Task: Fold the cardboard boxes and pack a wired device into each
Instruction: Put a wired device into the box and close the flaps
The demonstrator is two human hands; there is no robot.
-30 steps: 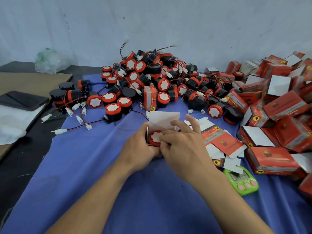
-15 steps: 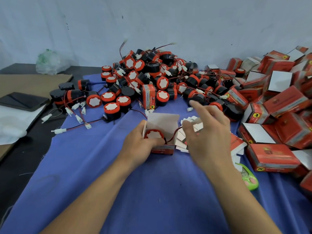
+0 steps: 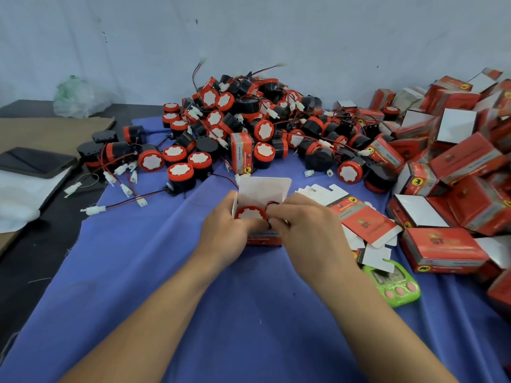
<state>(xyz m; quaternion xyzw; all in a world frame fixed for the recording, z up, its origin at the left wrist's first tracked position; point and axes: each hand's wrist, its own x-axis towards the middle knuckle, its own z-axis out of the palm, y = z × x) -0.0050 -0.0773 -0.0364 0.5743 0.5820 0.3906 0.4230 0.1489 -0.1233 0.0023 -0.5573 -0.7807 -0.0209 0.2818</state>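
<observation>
Packing step: left hand (image 3: 226, 230) grips the open box (image 3: 264, 240) around a seated device (image 3: 250, 214), right hand (image 3: 307, 225) pinches its wire (image 3: 272, 204); next, probably, tuck wire, close flap (image 3: 264, 189).

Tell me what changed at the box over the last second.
The right hand, which had swung out rightward half a second ago, came back to the box, its fingers pinching the wire beside the device. The left hand kept gripping the box; the device stayed inside.
</observation>
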